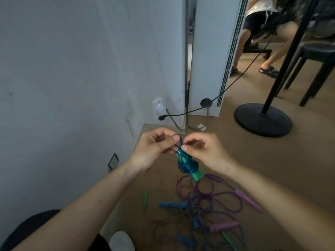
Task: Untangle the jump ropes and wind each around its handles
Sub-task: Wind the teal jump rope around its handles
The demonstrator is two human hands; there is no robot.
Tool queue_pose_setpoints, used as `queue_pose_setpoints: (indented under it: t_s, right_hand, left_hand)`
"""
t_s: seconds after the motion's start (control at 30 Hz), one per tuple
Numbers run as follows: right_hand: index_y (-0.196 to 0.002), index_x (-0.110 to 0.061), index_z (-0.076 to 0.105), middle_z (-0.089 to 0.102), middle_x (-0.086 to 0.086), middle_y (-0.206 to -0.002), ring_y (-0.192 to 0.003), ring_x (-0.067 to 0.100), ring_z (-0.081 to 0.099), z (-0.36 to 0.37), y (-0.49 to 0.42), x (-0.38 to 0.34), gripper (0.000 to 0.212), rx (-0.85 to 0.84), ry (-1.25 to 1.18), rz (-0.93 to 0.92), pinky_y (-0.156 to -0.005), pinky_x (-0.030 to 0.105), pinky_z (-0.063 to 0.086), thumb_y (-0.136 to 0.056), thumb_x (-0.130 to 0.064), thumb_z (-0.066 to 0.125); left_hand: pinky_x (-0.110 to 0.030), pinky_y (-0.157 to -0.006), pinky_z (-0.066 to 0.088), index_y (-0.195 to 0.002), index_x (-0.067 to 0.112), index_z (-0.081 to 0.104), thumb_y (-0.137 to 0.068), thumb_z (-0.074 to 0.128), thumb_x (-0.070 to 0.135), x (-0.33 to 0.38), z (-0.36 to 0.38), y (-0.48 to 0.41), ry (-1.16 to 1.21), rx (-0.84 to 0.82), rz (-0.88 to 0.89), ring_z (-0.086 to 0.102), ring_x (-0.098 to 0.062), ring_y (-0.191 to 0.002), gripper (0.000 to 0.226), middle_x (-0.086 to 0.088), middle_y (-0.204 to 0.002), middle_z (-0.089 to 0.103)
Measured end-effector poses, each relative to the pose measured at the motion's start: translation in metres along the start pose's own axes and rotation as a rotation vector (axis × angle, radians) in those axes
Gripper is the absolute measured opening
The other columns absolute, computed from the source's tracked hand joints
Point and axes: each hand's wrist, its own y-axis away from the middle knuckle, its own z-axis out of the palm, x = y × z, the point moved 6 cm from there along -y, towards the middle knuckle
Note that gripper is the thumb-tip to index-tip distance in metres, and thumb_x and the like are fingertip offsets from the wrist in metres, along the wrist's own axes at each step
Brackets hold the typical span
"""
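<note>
A: Where is the teal rope (186, 166)?
B: Centre of the frame, held up above the floor (262, 169). Most of it is wound in a tight bunch around the green handles (197, 175), whose butt ends stick out toward the lower right.
A: And the grips?
B: Both are clenched on it. The left grip (154, 147) pinches a small free loop of the rope between thumb and fingers, just above the bunch. The right grip (203, 151) pinches the same strand between thumb and forefinger, close to where it leaves the handles. The two thumbs are near each other.
A: What lies below?
B: A loose tangle on the floor, lower centre to lower right. There is a purple rope (208, 185) in wide coils, two pink handles (248, 200), and blue handles (172, 205) to their left. How the cords cross I cannot tell, as it is blurred.
A: The rest?
B: A pale wall (72, 69) fills the left, with a socket (113, 161) low on it. A black cable (235, 80) runs from a plug near the corner toward the upper right. A round black stand (262, 120) sits right of centre, a dark stool (319, 53) is at the right edge, and a seated person (253, 20) is in the upper right.
</note>
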Motion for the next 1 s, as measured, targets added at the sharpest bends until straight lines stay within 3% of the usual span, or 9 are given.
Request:
queue_pose_setpoints:
  t_s: [0.1,0.3,0.47,0.67,0.8,1.0]
  right_hand:
    - [-0.101,-0.020,0.073,0.075,-0.004,-0.093,-0.089,0.008,0.068,0.012,-0.007,-0.018,0.021,-0.083,-0.118,-0.049,-0.080,0.021,0.051,-0.082,-0.011,0.078]
    - [-0.086,-0.018,0.075,0.074,0.002,-0.082,-0.073,0.009,0.063,0.040,-0.030,-0.061,0.009,-0.137,-0.144,-0.132,-0.070,0.025,0.049,-0.081,-0.012,0.079]
    - [-0.078,-0.013,0.071,0.067,0.003,-0.074,-0.070,0.008,0.056,0.056,-0.047,-0.114,0.008,-0.188,-0.320,-0.136,-0.068,0.022,0.043,-0.082,-0.012,0.078]
    - [-0.082,-0.006,0.069,0.061,0.002,-0.074,-0.071,0.010,0.054,0.063,-0.072,-0.187,0.009,-0.222,-0.490,-0.175,-0.068,0.022,0.043,-0.086,-0.013,0.073]
    - [-0.084,-0.003,0.069,0.062,0.003,-0.073,-0.069,0.010,0.054,0.057,-0.087,-0.241,0.012,-0.218,-0.513,-0.246,-0.066,0.022,0.043,-0.085,-0.014,0.074]
    - [-0.080,-0.012,0.070,0.065,-0.003,-0.073,-0.070,0.009,0.056,0.048,-0.103,-0.336,0.009,-0.222,-0.453,-0.414,-0.066,0.024,0.045,-0.086,-0.017,0.074]
  left_hand:
    - [-0.020,-0.063,0.053,-0.088,0.005,0.064,-0.093,0.062,0.003,0.019,-0.010,0.009,-0.016,0.023,0.046,0.065,-0.012,-0.066,0.006,-0.004,-0.073,0.069]
    - [-0.025,-0.066,0.054,-0.089,-0.002,0.065,-0.091,0.065,0.007,0.071,-0.045,0.033,-0.128,0.185,0.150,0.064,-0.017,-0.067,0.010,-0.015,-0.075,0.067]
    - [-0.024,-0.066,0.055,-0.087,-0.001,0.068,-0.090,0.070,0.011,0.121,-0.075,0.053,-0.172,0.335,0.159,0.065,-0.015,-0.068,0.012,-0.010,-0.072,0.069]
    - [-0.026,-0.079,0.057,-0.090,0.002,0.066,-0.088,0.069,0.022,0.185,-0.103,0.079,-0.136,0.357,0.159,0.068,-0.017,-0.078,0.020,-0.005,-0.077,0.068]
    - [-0.023,-0.079,0.056,-0.094,0.005,0.068,-0.090,0.068,0.005,0.233,-0.116,0.101,-0.175,0.397,0.238,0.066,-0.017,-0.081,0.005,-0.003,-0.079,0.068]
    - [-0.022,-0.077,0.057,-0.099,0.007,0.070,-0.090,0.069,0.003,0.320,-0.132,0.131,-0.270,0.564,0.382,0.068,-0.014,-0.077,0.010,-0.005,-0.080,0.069]
